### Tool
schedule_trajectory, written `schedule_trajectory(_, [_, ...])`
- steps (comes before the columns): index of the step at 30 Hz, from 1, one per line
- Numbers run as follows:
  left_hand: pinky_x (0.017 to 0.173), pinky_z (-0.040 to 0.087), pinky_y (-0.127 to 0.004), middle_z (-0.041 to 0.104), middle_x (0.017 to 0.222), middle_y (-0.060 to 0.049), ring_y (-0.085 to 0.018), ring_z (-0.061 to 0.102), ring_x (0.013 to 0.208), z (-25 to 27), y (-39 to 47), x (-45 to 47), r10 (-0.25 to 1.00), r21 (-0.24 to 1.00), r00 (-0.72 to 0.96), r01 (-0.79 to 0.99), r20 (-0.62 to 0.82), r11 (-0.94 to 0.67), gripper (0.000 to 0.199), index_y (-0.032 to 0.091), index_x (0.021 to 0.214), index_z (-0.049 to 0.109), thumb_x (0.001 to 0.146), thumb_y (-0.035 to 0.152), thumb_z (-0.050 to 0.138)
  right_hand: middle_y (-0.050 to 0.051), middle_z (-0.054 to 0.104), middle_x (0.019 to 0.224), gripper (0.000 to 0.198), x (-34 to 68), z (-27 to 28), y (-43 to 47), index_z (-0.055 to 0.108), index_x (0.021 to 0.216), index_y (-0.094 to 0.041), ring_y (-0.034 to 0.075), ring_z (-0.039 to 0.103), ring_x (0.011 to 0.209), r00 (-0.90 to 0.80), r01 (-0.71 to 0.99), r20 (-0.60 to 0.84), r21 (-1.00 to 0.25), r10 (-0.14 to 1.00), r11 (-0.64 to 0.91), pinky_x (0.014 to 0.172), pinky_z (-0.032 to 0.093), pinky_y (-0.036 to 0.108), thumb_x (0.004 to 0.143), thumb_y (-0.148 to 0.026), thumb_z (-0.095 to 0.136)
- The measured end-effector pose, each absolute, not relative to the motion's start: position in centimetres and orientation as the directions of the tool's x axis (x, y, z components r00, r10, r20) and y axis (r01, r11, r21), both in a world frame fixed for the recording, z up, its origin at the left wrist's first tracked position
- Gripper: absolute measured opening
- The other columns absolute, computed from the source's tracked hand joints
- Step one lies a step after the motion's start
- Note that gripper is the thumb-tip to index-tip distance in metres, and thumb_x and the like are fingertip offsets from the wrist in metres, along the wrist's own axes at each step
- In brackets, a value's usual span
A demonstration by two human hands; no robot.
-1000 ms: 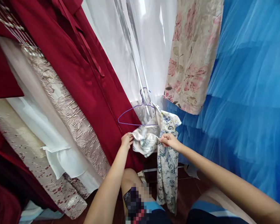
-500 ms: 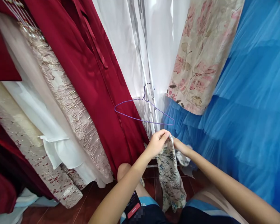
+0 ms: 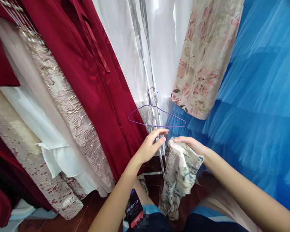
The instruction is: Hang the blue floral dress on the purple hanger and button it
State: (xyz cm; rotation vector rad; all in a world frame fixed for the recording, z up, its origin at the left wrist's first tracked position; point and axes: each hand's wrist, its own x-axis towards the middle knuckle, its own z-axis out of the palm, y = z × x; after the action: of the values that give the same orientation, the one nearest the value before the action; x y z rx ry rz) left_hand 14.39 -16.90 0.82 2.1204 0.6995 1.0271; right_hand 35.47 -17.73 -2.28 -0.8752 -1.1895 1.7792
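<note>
Right hand (image 3: pixel 192 145) is hanging onto a floral garment (image 3: pixel 177 174), left hand (image 3: pixel 151 145) is just hovering there, empty and kinda half-curled, near the purple hanger (image 3: pixel 149 103).

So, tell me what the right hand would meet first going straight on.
Likely the left hand: the right hand, holding the floral cloth, points across toward it, though depth is unclear.
</note>
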Motion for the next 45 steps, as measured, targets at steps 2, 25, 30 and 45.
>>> schedule_trajectory(2, [0.102, 0.043, -0.036, 0.065, 0.12, -0.008, -0.026, 0.057, 0.118, -0.7, -16.3, 13.8, 0.664, 0.842, 0.677, 0.12, 0.319, -0.526, 0.033, 0.023, 0.12, 0.067, 0.095, 0.039, 0.055, 0.005, 0.07, 0.07, 0.017, 35.9, -0.8, -18.4, 0.07, 0.078, -0.014, 0.016, 0.062, 0.058, -0.554, -0.168, -0.103, -0.958, 0.826, -0.233, 0.057, 0.049, 0.026, 0.07, -0.029, 0.073])
schedule_trajectory(25, [0.073, 0.05, -0.028, 0.072, 0.096, -0.006, -0.022, 0.065, 0.086, 0.2, -15.5, 8.0, 0.863, 0.939, 0.48, 0.195, 0.159, -0.282, 0.041, 0.014, 0.107, 0.07, 0.082, 0.045, 0.071, 0.002, 0.068, 0.07, 0.044, 41.4, 5.0, -5.2, 0.068, 0.078, -0.017, 0.012, 0.057, 0.058, -0.185, 0.031, 0.193, -0.979, 0.964, 0.202, 0.051, 0.045, 0.022, 0.072, -0.059, 0.078])
schedule_trajectory(30, [0.067, 0.047, -0.027, 0.071, 0.089, -0.006, -0.021, 0.063, 0.078, -0.4, -14.2, 5.1, 0.898, 0.921, 0.407, 0.262, 0.167, -0.29, 0.039, 0.012, 0.101, 0.07, 0.082, 0.046, 0.067, -0.001, 0.061, 0.061, 0.047, 37.4, 3.8, -3.0, 0.061, 0.069, -0.017, 0.011, 0.05, 0.053, -0.231, 0.011, 0.188, -0.98, 0.955, 0.196, 0.047, 0.04, 0.021, 0.071, -0.062, 0.077])
schedule_trajectory(45, [0.096, 0.043, -0.039, 0.073, 0.109, -0.006, -0.029, 0.062, 0.106, -2.2, -3.9, -1.4, 0.96, 0.368, 0.215, 0.891, 0.176, -0.267, 0.026, 0.026, 0.1, 0.071, 0.077, 0.022, 0.06, 0.004, 0.075, 0.087, 0.012, 38.5, 4.3, -4.3, 0.074, 0.085, -0.018, 0.016, 0.066, 0.075, -0.371, -0.016, 0.116, -0.993, 0.921, 0.119, 0.071, 0.054, 0.025, 0.083, -0.03, 0.072])
